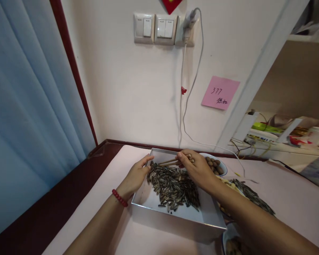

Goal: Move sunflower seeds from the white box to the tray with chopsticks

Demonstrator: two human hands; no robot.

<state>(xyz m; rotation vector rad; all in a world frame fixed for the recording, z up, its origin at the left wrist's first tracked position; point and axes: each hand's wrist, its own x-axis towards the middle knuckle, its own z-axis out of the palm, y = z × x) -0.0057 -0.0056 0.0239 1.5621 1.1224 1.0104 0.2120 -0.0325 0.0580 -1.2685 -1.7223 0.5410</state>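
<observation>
A white open box (pixel 175 219) holds a heap of striped sunflower seeds (pixel 172 187). My left hand (pixel 138 173), with a red bead bracelet on the wrist, grips the box's left wall near the far corner. Pinched in my right hand (pixel 195 168) is a pair of wooden chopsticks (pixel 168 163). Their tips point left and touch the far-left part of the seed heap. My right forearm crosses over the box's right side and partly hides what lies beyond it.
Right of the box stand a bowl of brown nuts (pixel 214 165), a partly hidden bowl with pale yellow food (pixel 230 184), a pile of seeds (pixel 252 194) and another bowl (pixel 230 233) near the front. A white cable (pixel 215 143) runs from the wall socket onto the pink-covered table (pixel 108 187).
</observation>
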